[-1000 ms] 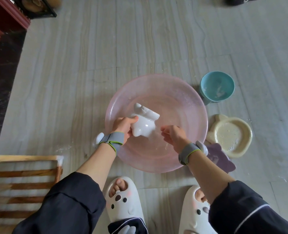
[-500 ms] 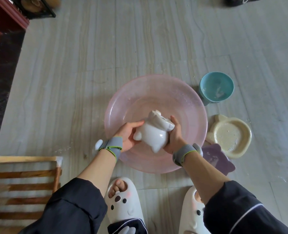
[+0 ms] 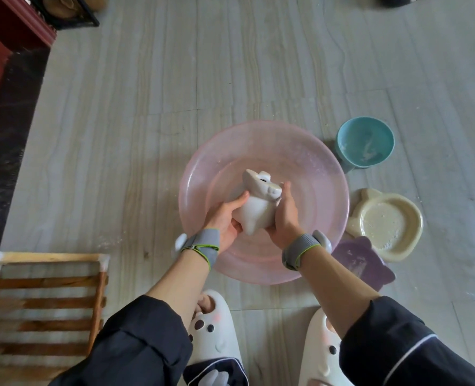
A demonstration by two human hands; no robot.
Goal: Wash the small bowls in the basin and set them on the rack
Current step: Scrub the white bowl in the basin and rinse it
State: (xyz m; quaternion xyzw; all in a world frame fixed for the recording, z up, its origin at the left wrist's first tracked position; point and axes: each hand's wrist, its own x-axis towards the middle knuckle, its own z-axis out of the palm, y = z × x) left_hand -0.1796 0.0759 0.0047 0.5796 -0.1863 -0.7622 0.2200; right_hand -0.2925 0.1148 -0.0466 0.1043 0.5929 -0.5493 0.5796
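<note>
Basin point(image 3: 318, 174), pink and translucent, stands on the grey tiled floor point(image 3: 147, 107) in the head view, just beyond the person's two white slippers point(image 3: 214, 327). A white bowl point(image 3: 258, 210), animal-shaped with ears and stubby feet, is held tilted over the middle of the basin. Whether it touches the basin bottom cannot be told.

Left hand point(image 3: 223, 221): grip closed on the bowl's left side, thumb lying along the top and fingers curled under it. Right hand point(image 3: 285, 218): grip closed on the bowl's right side, palm against it and thumb pointing up beside the ears. Both wrists carry grey wristbands point(image 3: 202, 243), and dark sleeves point(image 3: 136, 341) are pushed up the forearms.

Right of the basin, on the floor, stand three more bowls:
- A teal bowl point(image 3: 365, 142) sits far right, with white residue inside.
- A cream bowl point(image 3: 389, 224) with ears is nearer.
- A purple bowl point(image 3: 361, 260), nearest of the three, is partly tucked under the cream one and just beside the right forearm.

The wooden slatted rack point(image 3: 47, 282) lies at the near left, well apart from the basin.
</note>
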